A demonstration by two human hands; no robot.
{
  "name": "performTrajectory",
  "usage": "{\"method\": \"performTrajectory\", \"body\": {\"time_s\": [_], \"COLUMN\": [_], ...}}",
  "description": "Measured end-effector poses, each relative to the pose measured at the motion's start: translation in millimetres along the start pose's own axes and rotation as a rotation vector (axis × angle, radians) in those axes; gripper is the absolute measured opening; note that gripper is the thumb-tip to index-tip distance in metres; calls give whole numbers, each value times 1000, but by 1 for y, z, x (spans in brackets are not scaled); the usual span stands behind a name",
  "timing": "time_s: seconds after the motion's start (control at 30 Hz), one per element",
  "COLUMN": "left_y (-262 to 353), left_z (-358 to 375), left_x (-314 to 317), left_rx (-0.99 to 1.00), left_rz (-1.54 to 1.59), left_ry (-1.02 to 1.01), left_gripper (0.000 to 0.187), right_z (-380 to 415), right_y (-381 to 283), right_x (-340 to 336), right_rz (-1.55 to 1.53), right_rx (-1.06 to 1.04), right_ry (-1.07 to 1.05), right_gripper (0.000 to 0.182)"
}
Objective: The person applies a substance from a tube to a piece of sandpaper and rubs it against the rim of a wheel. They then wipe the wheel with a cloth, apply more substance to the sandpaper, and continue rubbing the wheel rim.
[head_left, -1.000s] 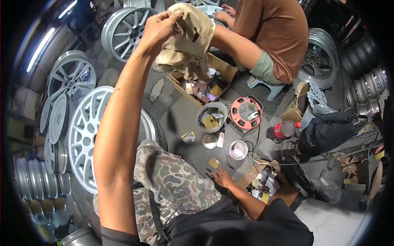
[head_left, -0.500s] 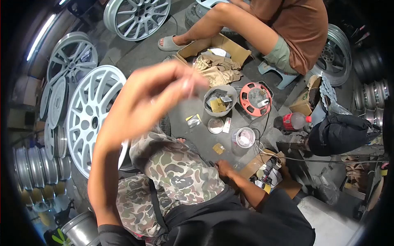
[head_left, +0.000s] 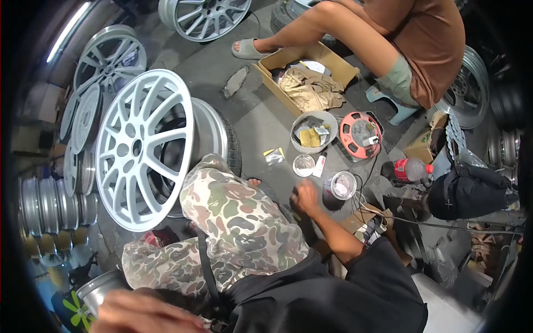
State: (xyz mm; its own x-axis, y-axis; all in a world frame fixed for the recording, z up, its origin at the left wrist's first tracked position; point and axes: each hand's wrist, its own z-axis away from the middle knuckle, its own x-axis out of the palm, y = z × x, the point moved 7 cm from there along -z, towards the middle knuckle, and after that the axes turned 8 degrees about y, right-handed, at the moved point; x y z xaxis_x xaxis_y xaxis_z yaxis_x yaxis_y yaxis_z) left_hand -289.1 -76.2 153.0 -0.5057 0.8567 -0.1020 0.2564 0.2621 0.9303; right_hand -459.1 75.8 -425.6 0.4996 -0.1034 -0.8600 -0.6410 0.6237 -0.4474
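Observation:
My left hand [head_left: 141, 312] is low at the bottom left edge, close in front of the camera; its fingers are blurred. My right hand [head_left: 305, 197] reaches over the floor beside my knee, fingers curled in; what they hold, if anything, is hidden. Just ahead of it lies a small round tub [head_left: 303, 165] of pale material, with a white packet [head_left: 320, 166] alongside. To its right stands an open tin [head_left: 340, 186] with pinkish-grey contents. A white multi-spoke wheel rim [head_left: 169, 136] leans upright left of my camouflage-clad knee [head_left: 222, 194].
A bucket [head_left: 296, 145] holds yellow sheets. Near it are an orange-red round reel [head_left: 345, 133], a carton [head_left: 272, 87] with tan cloth, and a cola bottle [head_left: 410, 170]. Another person [head_left: 430, 50] sits on a low stool [head_left: 408, 111]. More rims [head_left: 86, 117] stand at left.
My left hand has dropped from in front of the rim to the bottom left edge. My right hand has moved forward, toward the tub and tin. The view has shifted slightly.

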Motion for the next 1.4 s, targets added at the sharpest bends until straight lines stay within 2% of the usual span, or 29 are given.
{"method": "performTrajectory", "body": {"time_s": [0.03,0.1,0.13,0.17,0.2,0.23,0.27,0.33,0.37,0.47,0.53,0.67,0.73,0.77,0.8,0.83,0.9,0.93,0.97,1.07,1.2,1.27,1.33,1.4], "left_y": [6,-26,-37,-51,-60,-75,-90,-132,-140,-164,-175,-181,-178,-179,-181,-180,-184,-187,-191,-193,-201,-199,-182,-179], "left_z": [13,30,35,41,38,47,58,82,82,89,85,76,71,70,69,66,55,50,45,28,25,32,42,52], "left_x": [-7,-42,-48,-53,-53,-53,-48,-32,-17,10,15,9,4,3,4,2,-2,-3,-4,-13,-26,-25,-23,-20], "left_rx": [-264,-60,23,-133,-238,-327,-297,-370,-355,-221,-210,-143,-113,-92,-74,18,61,79,99,96,-100,-103,110,93], "left_rz": [-333,-301,-476,-628,-741,-788,-850,-819,-876,-1165,-1200,-1247,-1231,-1241,-1242,-1208,-1215,-1188,-1137,-1033,-1008,-1039,-1023,-1024], "left_ry": [115,314,379,381,251,208,150,65,53,163,235,303,329,323,309,327,293,269,208,58,-32,-10,169,157], "left_gripper": [8,17,22,27,32,39,47,62,65,61,58,48,41,40,38,32,27,24,22,19,22,20,18,16], "right_z": [-8,-38,-54,-65,-71,-76,-83,-82,-80,-80,-69,-32,-11,-1,7,17,38,42,52,72,82,80,75,75], "right_y": [1,17,23,28,32,37,36,24,26,32,27,-19,-38,-34,-25,-21,0,22,36,69,82,93,96,101], "right_x": [-23,-24,-29,-28,-24,-22,-21,-39,-35,-34,-39,-91,-127,-139,-149,-167,-193,-197,-205,-217,-200,-181,-167,-157], "right_rz": [43,41,60,158,252,283,318,174,186,202,101,53,-70,-53,-46,44,169,197,202,289,262,191,168,187], "right_rx": [-13,184,292,265,226,185,150,288,263,224,337,250,215,166,179,113,17,94,63,151,228,216,250,316], "right_ry": [329,257,181,166,157,155,156,14,18,92,101,190,291,399,406,491,635,638,631,616,501,479,469,448], "right_gripper": [35,51,55,62,68,73,77,83,83,83,77,69,63,61,61,62,63,62,61,61,63,64,66,69]}}
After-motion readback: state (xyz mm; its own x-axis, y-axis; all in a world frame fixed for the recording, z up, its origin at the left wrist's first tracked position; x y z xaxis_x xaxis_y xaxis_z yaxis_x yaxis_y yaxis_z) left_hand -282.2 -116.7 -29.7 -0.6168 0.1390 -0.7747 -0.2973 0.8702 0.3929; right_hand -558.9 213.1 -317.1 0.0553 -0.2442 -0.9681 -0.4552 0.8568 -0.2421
